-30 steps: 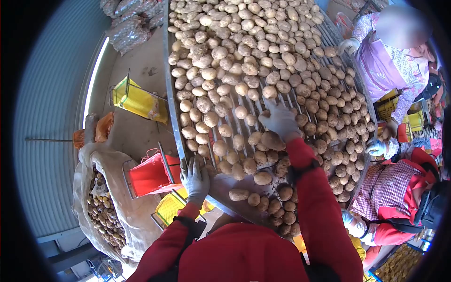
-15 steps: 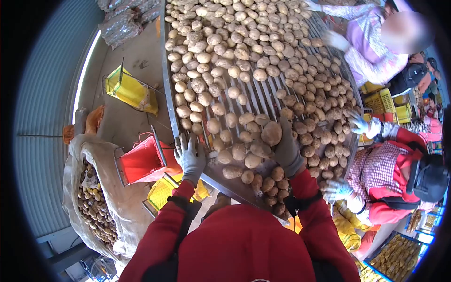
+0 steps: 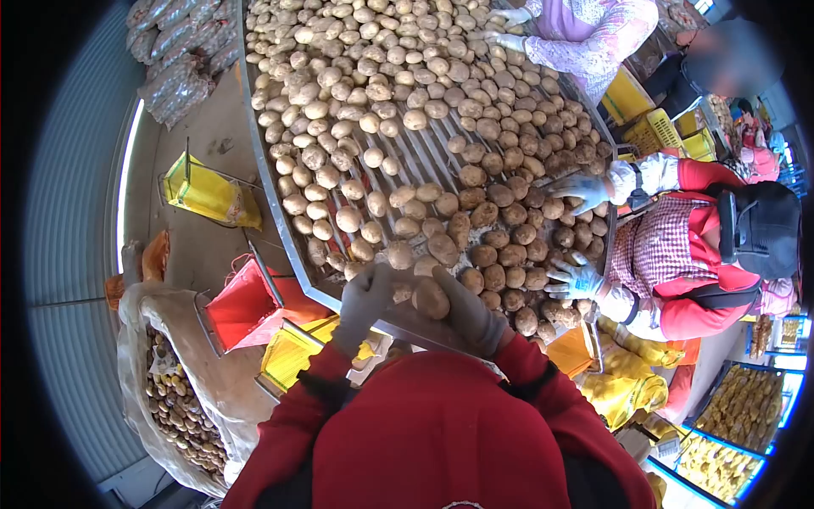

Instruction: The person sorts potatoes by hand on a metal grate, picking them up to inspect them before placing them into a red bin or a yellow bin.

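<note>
Many brown potatoes [image 3: 373,199] cover a slatted metal sorting table [image 3: 432,157] in front of me. My right hand [image 3: 473,316], in a grey glove, grips a large potato [image 3: 431,299] at the table's near end. Just left of it, my left hand [image 3: 365,304], also gloved, is at the near edge with its fingers partly bent beside a smaller potato [image 3: 400,293]. Nothing shows in its grasp, though the palm side is hidden.
Across the table's right side, a co-worker in a checked apron [image 3: 657,242] has both gloved hands on potatoes. Another person's patterned sleeve [image 3: 585,47] reaches in farther up. Red [image 3: 254,305] and yellow [image 3: 208,191] bins stand left; a large sack [image 3: 182,407] holds potatoes.
My left hand has left the table's side rail and moved right. My right hand has drawn nearer to me with the large potato. The co-workers' hands have shifted over the potatoes.
</note>
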Available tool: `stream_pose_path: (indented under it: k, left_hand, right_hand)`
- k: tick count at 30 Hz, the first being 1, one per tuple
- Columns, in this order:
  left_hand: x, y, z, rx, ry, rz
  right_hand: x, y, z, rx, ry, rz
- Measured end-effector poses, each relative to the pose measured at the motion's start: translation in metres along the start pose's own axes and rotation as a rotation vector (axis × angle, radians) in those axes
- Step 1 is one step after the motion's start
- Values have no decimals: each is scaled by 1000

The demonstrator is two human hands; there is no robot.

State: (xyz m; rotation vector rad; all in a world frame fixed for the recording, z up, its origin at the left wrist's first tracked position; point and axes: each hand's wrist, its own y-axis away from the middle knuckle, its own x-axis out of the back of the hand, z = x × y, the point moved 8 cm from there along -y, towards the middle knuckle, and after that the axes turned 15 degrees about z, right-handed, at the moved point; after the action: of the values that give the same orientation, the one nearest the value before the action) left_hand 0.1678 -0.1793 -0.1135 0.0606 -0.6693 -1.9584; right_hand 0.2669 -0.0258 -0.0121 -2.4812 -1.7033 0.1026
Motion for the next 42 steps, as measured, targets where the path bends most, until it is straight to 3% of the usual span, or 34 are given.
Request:
stream_pose_path:
  k: [3, 5, 8, 10, 11, 12, 14, 16, 17, 18, 21, 23, 24, 25, 26, 28, 29, 30, 31, 33, 36, 37, 38, 40, 42]
  left_hand:
    - [-17, 23, -5, 60, 370, -135]
    - [-27, 22, -25, 84, 490, -249]
    - [-17, 23, -32, -93, 403, -281]
    - [0, 29, -31, -4, 620, -243]
    - [7, 34, -31, 36, 730, -222]
    - [19, 54, 19, -280, 465, -82]
    - [10, 57, 24, -247, 430, -52]
    - [-17, 52, -15, 391, 957, -252]
    - [-13, 72, -15, 398, 735, -303]
    - [-19, 73, -38, 308, 575, -372]
    - [-9, 102, -80, -147, 101, -523]
    - [57, 117, -110, -221, 598, -312]
    - [76, 113, -160, -23, 600, -152]
    - [115, 113, -247, -29, 478, 45]
    - [151, 131, -212, 339, 625, 176]
    - [230, 141, -266, 210, 428, 680]
    - [262, 129, -277, 315, -316, 497]
    - [284, 123, -289, 250, -865, 759]
    - [281, 117, -232, 44, -851, 795]
    - [289, 87, -261, -46, -400, 891]
    - [231, 54, -194, -303, -405, 630]
    - [199, 44, -170, -474, -464, 576]
    - [154, 49, -111, -325, -485, 441]
    - [89, 37, -95, -317, -216, 196]
    - [39, 27, -95, -350, -250, 10]
  right_hand:
    - [-10, 12, 22, -40, 238, -75]
    - [-31, 16, 37, -3, 724, -271]
    - [-23, 14, 2, -100, 54, -132]
    - [6, 1, 35, -434, 127, -4]
    - [6, -3, 41, -487, 153, 23]
    - [6, -7, 47, -540, 178, 50]
    - [-12, -17, 31, -343, 219, 19]
    - [-49, -16, 12, 21, 318, -139]
    - [-61, -10, 11, 111, 335, -211]
    - [-57, -2, 20, 54, 325, -219]
    - [-4, 13, 82, -346, 268, -26]
    - [29, 25, 110, -409, 322, 19]
    - [34, 33, 117, -360, 388, -34]
    - [23, 39, 113, -261, 475, -149]
    - [11, 46, 107, -151, 553, -254]
    - [-1, 73, 102, -2, 795, -408]
    - [4, 89, 102, 38, 938, -466]
    - [14, 98, 113, -180, 801, -324]
    - [-2, 92, 94, -187, 757, -316]
    - [-8, 113, 121, -116, 747, -344]
    - [-17, 105, 99, -258, 857, -447]
    - [-11, 106, 96, -210, 821, -407]
    - [-6, 114, 99, -160, 788, -359]
    - [11, 130, 97, -149, 761, -269]
    - [34, 149, 99, -211, 785, -186]
